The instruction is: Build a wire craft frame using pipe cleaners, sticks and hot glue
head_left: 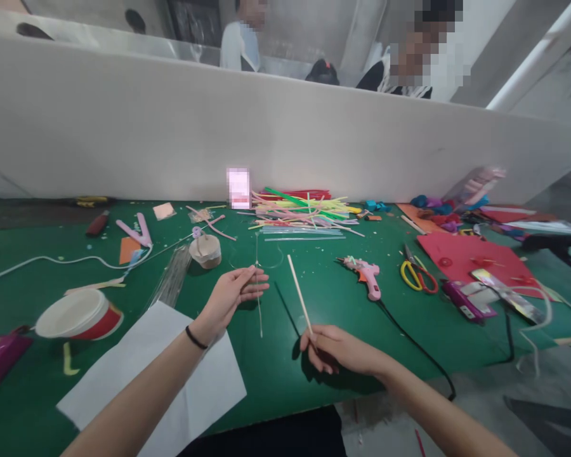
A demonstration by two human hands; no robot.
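My left hand [235,292] pinches a thin pale wire [260,317] between thumb and fingers. Its fine arms spread above the fingertips, and one end hangs down below them. In my right hand [330,349] is a slim pale stick [297,289], tilted up and to the left, its lower end inside my closed fingers. The two hands are apart over the green table. Right of the stick lies a pink glue gun [368,274] with a black cord. A white sheet of paper [209,381] lies under my left forearm.
Coloured pipe cleaners [304,209] are heaped at the back near a lit phone [238,188]. Scissors [416,273] and red sheets [476,254] lie right. A paper bowl [78,314], a small tub [206,252] and a wire bundle [174,276] are left. A white partition [171,127] stands behind; people are beyond it.
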